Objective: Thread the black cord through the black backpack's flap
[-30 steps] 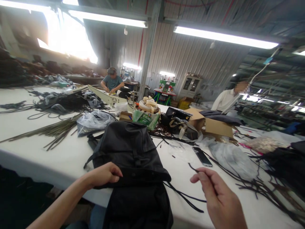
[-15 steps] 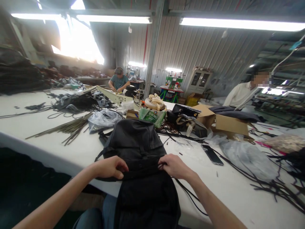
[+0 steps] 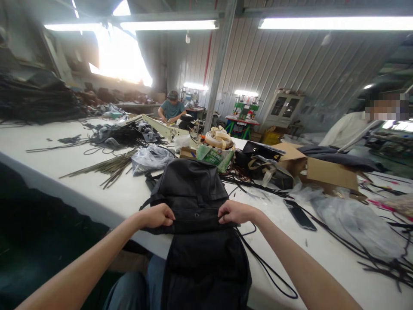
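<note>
A black backpack (image 3: 193, 185) lies on the white table in front of me, its flap (image 3: 206, 267) folded open toward me and hanging over the table edge onto my lap. My left hand (image 3: 158, 216) pinches the left end of the backpack's top edge. At the right end of that same edge, my right hand (image 3: 237, 212) has its fingers closed on the fabric. Between the hands the edge band is stretched out, with a small metal eyelet (image 3: 196, 215) showing near its middle. A black cord loop (image 3: 274, 280) trails on the table right of the flap.
A phone (image 3: 300, 214) and clear plastic bags (image 3: 358, 219) lie to the right. Behind the backpack stand a green box with tape rolls (image 3: 216, 148) and a cardboard box (image 3: 332, 174). Cord bundles (image 3: 106, 168) lie left. A co-worker (image 3: 172, 107) sits across; another person (image 3: 345, 127) is at right.
My left hand has closed from a looser, parted grip onto the edge. The band between my hands is now raised and its eyelet shows. The view has shifted a little left.
</note>
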Demonstrator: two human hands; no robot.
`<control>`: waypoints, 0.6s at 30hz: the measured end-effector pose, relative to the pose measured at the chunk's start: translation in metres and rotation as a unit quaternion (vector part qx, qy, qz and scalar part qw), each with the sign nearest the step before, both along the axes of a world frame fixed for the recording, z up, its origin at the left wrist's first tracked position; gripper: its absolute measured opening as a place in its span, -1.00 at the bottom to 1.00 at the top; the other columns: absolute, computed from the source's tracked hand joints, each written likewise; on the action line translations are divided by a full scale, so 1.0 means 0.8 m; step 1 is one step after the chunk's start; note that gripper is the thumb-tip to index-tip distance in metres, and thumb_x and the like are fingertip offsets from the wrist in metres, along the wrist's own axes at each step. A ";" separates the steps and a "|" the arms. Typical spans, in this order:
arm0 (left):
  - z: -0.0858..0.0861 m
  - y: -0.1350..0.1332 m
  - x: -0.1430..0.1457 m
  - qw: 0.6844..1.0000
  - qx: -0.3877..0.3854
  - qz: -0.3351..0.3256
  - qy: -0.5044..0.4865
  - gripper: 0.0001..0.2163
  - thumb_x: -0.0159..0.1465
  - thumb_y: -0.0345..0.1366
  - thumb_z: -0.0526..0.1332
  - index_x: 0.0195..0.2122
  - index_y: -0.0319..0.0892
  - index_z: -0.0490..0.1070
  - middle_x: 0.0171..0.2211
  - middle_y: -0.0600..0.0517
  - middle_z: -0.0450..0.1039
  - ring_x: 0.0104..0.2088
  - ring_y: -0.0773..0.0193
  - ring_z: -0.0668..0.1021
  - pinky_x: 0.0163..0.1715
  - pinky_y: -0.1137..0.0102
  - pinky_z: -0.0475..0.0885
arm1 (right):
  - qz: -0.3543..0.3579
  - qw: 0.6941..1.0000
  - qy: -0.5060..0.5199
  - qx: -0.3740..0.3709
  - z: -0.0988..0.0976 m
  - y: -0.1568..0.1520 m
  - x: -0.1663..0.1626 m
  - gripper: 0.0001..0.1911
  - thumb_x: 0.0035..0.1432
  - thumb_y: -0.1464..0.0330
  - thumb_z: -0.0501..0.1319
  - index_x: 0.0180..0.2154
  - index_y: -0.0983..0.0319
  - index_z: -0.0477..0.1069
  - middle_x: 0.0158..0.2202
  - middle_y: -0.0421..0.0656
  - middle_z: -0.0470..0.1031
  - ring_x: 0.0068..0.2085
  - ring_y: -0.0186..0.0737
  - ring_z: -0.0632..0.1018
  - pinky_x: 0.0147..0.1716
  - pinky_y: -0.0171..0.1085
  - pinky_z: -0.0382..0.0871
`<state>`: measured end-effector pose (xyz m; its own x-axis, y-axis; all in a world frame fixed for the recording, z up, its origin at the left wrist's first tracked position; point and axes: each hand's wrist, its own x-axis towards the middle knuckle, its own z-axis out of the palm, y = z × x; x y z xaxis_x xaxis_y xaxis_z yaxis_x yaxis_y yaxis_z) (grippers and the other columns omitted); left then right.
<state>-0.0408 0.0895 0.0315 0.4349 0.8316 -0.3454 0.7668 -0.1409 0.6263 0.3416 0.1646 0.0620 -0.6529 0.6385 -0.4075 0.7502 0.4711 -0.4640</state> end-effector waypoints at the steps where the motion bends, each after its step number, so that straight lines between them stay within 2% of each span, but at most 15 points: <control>1: -0.001 0.002 0.003 1.000 0.005 0.000 0.007 -0.85 0.32 -0.18 0.35 -0.31 -0.13 0.58 -0.44 0.10 0.56 -0.36 0.16 0.58 -0.23 0.28 0.48 | -0.006 1.000 -0.001 0.012 -0.001 -0.007 0.001 -0.80 0.39 0.25 0.44 -0.09 0.25 0.66 -0.33 -0.26 0.64 -0.32 -0.22 0.61 -0.21 -0.21 0.51; 4: -0.002 -0.004 0.016 0.999 0.036 -0.007 0.019 -0.96 0.23 -0.32 0.40 -0.29 -0.11 0.64 -0.39 0.05 0.64 -0.32 0.15 0.61 -0.22 0.29 0.47 | -0.025 0.998 0.002 0.058 -0.005 -0.031 0.003 -0.84 0.33 0.31 0.45 -0.10 0.23 0.69 -0.25 -0.20 0.70 -0.22 -0.15 0.64 -0.14 -0.18 0.50; 5: -0.002 -0.010 0.020 0.999 0.050 -0.009 0.018 -0.92 0.20 -0.35 0.39 -0.29 -0.09 0.66 -0.37 0.04 0.65 -0.31 0.14 0.62 -0.24 0.30 0.45 | -0.031 0.997 0.005 0.074 -0.007 -0.039 0.003 -0.86 0.31 0.33 0.44 -0.11 0.22 0.70 -0.22 -0.17 0.73 -0.17 -0.12 0.66 -0.12 -0.18 0.48; 8: -0.003 -0.035 0.028 0.996 0.083 -0.010 -0.003 -0.82 0.14 -0.32 0.44 -0.22 -0.02 0.75 -0.29 0.02 0.69 -0.26 0.10 0.66 -0.24 0.32 0.44 | -0.051 0.992 0.010 0.112 -0.012 -0.058 0.004 -0.87 0.28 0.37 0.40 -0.14 0.14 0.73 -0.17 -0.16 0.76 -0.08 -0.07 0.69 -0.10 -0.22 0.43; 10: -0.006 -0.051 0.031 0.994 0.102 -0.011 -0.031 -0.78 0.18 -0.27 0.44 -0.14 0.00 0.78 -0.17 0.01 0.71 -0.15 0.08 0.69 -0.13 0.33 0.47 | -0.065 0.989 0.009 0.132 -0.008 -0.071 0.004 -0.84 0.28 0.40 0.38 -0.14 0.10 0.73 -0.16 -0.17 0.76 -0.06 -0.06 0.70 -0.10 -0.24 0.40; 12: -0.011 -0.061 0.033 0.991 0.120 -0.003 -0.055 -0.78 0.27 -0.28 0.37 -0.11 0.00 0.79 -0.11 -0.01 0.72 -0.05 0.07 0.69 -0.01 0.32 0.47 | -0.072 0.985 0.008 0.156 0.004 -0.089 0.001 -0.77 0.24 0.45 0.37 -0.09 0.09 0.68 -0.05 -0.17 0.71 -0.05 -0.08 0.68 -0.09 -0.24 0.39; 14: -0.016 -0.065 0.035 0.989 0.130 0.015 -0.065 -0.76 0.30 -0.31 0.31 -0.13 -0.03 0.80 -0.12 -0.03 0.75 -0.04 0.05 0.70 0.03 0.31 0.46 | -0.075 0.981 0.010 0.181 0.023 -0.113 -0.005 -0.70 0.23 0.49 0.36 -0.03 0.10 0.61 0.07 -0.15 0.62 -0.05 -0.10 0.65 -0.09 -0.24 0.38; 17: -0.022 -0.066 0.039 0.988 0.127 0.044 -0.069 -0.76 0.24 -0.33 0.36 -0.12 -0.07 0.80 -0.12 -0.05 0.78 -0.04 0.02 0.72 0.01 0.29 0.48 | -0.100 0.972 -0.002 0.214 0.049 -0.155 -0.022 -0.92 0.44 0.36 0.25 -0.10 0.11 0.53 0.01 -0.12 0.55 -0.15 -0.12 0.64 -0.19 -0.21 0.34; 18: -0.023 -0.065 0.040 0.989 0.125 0.049 -0.069 -0.75 0.22 -0.34 0.36 -0.12 -0.07 0.79 -0.11 -0.04 0.79 -0.04 0.01 0.73 0.00 0.29 0.48 | -0.110 0.969 -0.019 0.221 0.054 -0.169 -0.029 -0.88 0.50 0.32 0.20 -0.14 0.12 0.51 -0.04 -0.10 0.56 -0.18 -0.10 0.64 -0.23 -0.20 0.31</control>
